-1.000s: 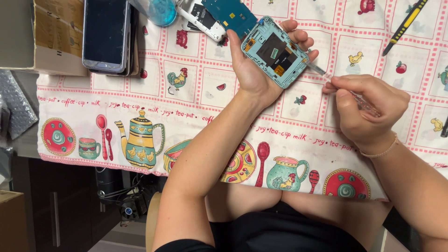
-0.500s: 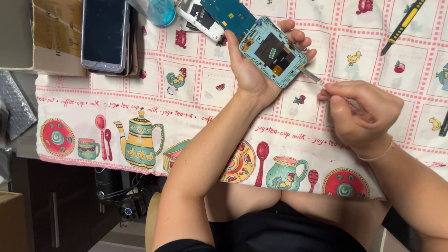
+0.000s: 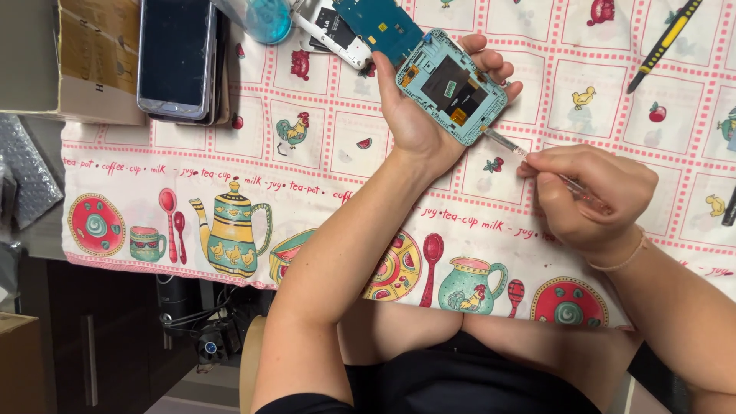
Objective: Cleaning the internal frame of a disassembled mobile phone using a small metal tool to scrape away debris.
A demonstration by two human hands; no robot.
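The right hand (image 3: pixel 586 195) is curling into a loose fist just right of and below the left one, its thumb and fingers pinching a thin, clear-handled tool with a metal tip (image 3: pixel 506 142). The wrist is bending so the knuckles face up, and most of the handle is hiding inside the fist; only the front part is showing, with the tip meeting the lower right edge of the opened pale-blue phone frame (image 3: pixel 452 84). What kind of tip it is cannot be made out.

The left hand (image 3: pixel 429 115) is reaching forward, forearm running up from the body, palm up under the phone frame. Its fingers are wrapping around the far edge and its thumb is pressing along the near left side, so the frame is sitting tilted in the grip, clear of the bench (image 3: pixel 230 153) with its cloth printed with teapots, jugs and roosters. Dark parts and a small orange piece are showing inside the frame, too small to tell apart.

Just beyond the left hand, a blue circuit board (image 3: pixel 377 21) and a white phone shell (image 3: pixel 337 34) are lying, both cut off by the top edge. Further left, a stack of dark-screened phones (image 3: pixel 175 57) is resting against a cardboard box (image 3: pixel 92 69). Far right of the hands, a yellow-and-black tool (image 3: pixel 664 44) is lying slantwise, partly cropped.
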